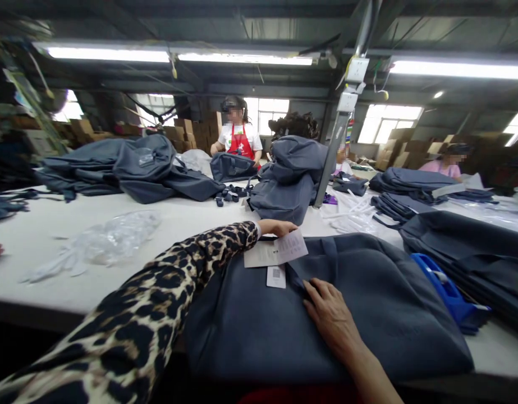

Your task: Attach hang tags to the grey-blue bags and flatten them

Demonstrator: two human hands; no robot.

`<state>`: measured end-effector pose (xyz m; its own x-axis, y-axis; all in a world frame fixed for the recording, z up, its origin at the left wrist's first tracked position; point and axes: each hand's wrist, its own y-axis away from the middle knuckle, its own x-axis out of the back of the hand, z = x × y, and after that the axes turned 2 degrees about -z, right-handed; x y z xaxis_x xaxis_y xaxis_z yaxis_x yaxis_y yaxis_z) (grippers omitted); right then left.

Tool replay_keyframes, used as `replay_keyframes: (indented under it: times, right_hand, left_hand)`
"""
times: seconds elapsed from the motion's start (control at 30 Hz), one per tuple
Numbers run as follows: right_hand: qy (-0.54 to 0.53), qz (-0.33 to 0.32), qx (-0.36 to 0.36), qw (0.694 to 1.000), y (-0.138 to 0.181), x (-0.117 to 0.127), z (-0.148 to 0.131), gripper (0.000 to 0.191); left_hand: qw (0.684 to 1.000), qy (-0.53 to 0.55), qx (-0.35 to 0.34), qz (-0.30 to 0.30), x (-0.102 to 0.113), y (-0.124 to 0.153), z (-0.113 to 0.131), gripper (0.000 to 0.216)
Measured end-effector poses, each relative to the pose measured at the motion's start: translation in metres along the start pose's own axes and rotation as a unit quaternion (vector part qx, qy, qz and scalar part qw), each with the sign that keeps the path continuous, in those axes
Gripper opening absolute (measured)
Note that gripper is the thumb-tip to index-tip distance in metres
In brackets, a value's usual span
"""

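A dark blue-grey bag (259, 331) lies in front of me at the table edge. My left hand (279, 226), below a leopard-print sleeve, is closed at the top edge of an unfolded paper tag (291, 247); its fingertips are partly hidden. Below it, a small white label with a square code (276, 276) rests on the bag. My right hand (332, 317) lies on the bag's front, its fingers bent and closed on the end of a dark strap (297, 276).
Bags are piled at the left (145, 165), and more are stacked in the middle (284, 191). A metal post (332, 146) rises from the table. At right are a blue tape dispenser (441, 289) and another bag (473, 247). Clear plastic (115, 235) lies left. A co-worker in a red apron (241, 140) handles a bag opposite.
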<state>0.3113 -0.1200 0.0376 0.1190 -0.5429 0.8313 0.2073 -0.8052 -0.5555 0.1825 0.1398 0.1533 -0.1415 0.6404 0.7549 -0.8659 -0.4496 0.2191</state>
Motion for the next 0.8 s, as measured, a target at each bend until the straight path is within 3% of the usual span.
replay_keyframes:
  times: [0.2, 0.37, 0.63, 0.8]
  right_hand:
    - [-0.051, -0.148, -0.017, 0.988, -0.036, -0.023, 0.020, 0.038]
    - [-0.053, -0.159, 0.017, 0.986, -0.042, -0.028, 0.021, 0.034]
    - [-0.035, -0.213, 0.018, 0.976, -0.058, -0.022, 0.026, 0.017]
    - [-0.011, -0.188, 0.030, 0.982, -0.072, -0.023, 0.017, 0.043]
  left_hand:
    - [0.994, -0.046, 0.046, 0.088, -0.025, 0.028, -0.060, 0.028]
    - [0.993, -0.053, 0.054, 0.093, -0.043, 0.063, -0.088, 0.037]
    - [0.977, -0.044, 0.051, 0.200, -0.088, 0.077, -0.076, 0.064]
    - [0.964, 0.085, 0.025, 0.252, -0.095, 0.080, -0.073, 0.071]
